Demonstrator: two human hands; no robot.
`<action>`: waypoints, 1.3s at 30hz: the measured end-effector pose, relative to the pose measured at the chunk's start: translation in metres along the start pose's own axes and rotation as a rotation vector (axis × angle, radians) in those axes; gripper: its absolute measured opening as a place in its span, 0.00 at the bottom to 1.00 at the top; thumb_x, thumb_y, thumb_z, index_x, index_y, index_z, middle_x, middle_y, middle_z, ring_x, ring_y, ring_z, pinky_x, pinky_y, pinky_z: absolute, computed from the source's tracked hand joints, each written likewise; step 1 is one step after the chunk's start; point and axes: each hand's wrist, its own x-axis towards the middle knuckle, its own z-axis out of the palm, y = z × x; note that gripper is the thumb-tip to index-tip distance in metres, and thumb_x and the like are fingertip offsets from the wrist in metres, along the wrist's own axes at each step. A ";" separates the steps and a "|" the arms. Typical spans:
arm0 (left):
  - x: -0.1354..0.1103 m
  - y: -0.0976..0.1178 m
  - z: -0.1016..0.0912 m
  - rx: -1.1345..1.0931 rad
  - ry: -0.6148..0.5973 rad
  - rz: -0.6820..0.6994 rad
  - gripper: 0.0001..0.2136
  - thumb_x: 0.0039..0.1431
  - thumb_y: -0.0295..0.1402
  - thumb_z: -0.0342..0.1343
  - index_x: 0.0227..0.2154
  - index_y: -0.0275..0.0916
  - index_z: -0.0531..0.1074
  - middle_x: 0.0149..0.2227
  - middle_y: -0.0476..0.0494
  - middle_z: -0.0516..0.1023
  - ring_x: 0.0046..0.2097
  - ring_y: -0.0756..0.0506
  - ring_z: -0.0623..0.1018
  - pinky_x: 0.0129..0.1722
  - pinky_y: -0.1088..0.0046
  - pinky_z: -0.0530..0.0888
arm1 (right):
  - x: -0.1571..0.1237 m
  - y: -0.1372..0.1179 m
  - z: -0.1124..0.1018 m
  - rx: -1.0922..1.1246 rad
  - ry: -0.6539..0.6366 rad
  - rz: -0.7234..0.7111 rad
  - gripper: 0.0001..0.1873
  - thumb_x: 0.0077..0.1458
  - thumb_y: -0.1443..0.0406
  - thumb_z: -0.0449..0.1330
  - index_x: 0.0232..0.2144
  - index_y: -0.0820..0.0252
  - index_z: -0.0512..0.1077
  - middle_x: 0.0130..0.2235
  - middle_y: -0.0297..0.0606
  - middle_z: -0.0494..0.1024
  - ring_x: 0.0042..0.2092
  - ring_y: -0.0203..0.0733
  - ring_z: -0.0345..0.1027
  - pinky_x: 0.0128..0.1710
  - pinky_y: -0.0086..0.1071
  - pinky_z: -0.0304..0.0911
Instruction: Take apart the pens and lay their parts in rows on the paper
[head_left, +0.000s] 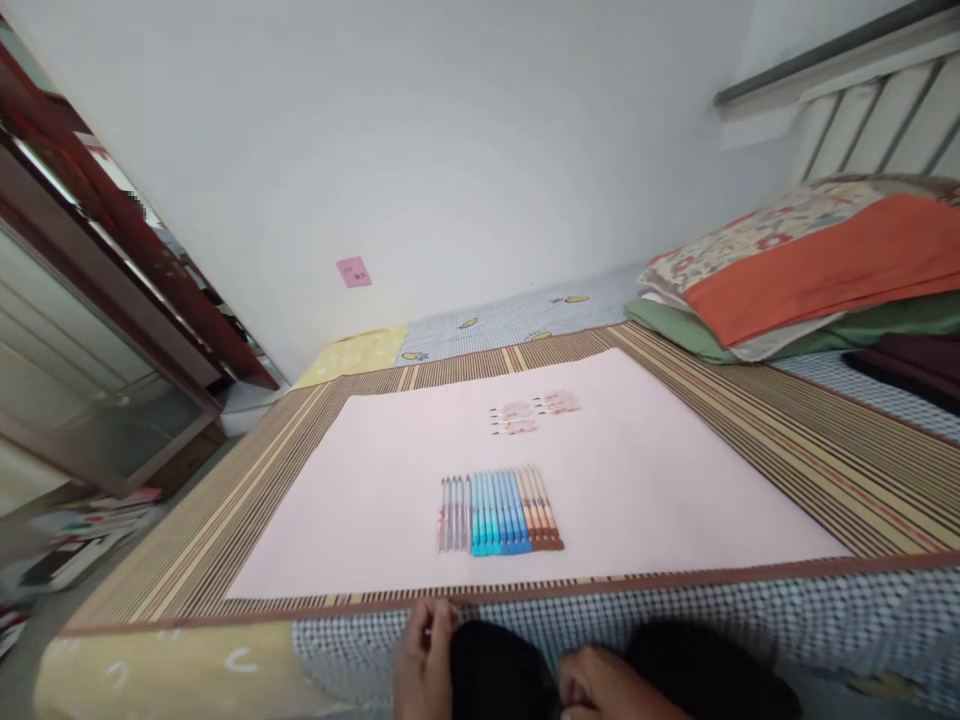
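Observation:
My left hand (425,660) rests at the front edge of the mat, by my dark-clothed knee, with its fingers curled and nothing visible in them. Over my lap, my right hand (611,685) is closed too, partly cut off by the lower frame edge. Beyond them a large pale pink sheet (360,500) lies flat. On it is a neat side-by-side row of pens: clear pinkish pens (454,515) at left, blue pens (500,510) in the middle, peach-and-brown pens (540,508) at right. Farther back, several clear pinkish pens (517,412) lie sideways in two small columns, dark tips leftward.
The sheet lies on a striped woven mat (247,500) over a bed with a checked cover (750,610). Folded bedding and a floral-orange pillow (817,255) are at the right. A white wall with a pink note (354,272) stands behind; a glazed door (97,330) is left.

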 end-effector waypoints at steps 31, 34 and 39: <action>0.186 0.024 0.011 0.760 -0.295 -0.207 0.12 0.32 0.20 0.62 0.09 0.41 0.65 0.11 0.45 0.62 0.32 0.34 0.78 0.34 0.63 0.68 | 0.019 -0.023 -0.011 -0.187 0.015 0.126 0.02 0.43 0.68 0.66 0.25 0.57 0.77 0.29 0.33 0.78 0.33 0.40 0.70 0.30 0.31 0.52; 0.183 0.027 -0.002 0.645 -0.304 -0.207 0.15 0.35 0.23 0.63 0.09 0.42 0.61 0.11 0.48 0.58 0.28 0.38 0.74 0.31 0.65 0.65 | 0.017 -0.021 -0.010 -0.204 0.026 0.123 0.04 0.44 0.67 0.66 0.27 0.57 0.77 0.31 0.34 0.79 0.36 0.41 0.71 0.31 0.31 0.54; 0.148 0.034 -0.028 0.277 -0.379 -0.190 0.17 0.48 0.44 0.62 0.18 0.40 0.64 0.18 0.51 0.63 0.22 0.50 0.62 0.24 0.73 0.58 | 0.008 -0.012 -0.006 -0.151 0.052 0.113 0.07 0.46 0.65 0.67 0.32 0.55 0.78 0.38 0.35 0.81 0.41 0.44 0.74 0.35 0.31 0.60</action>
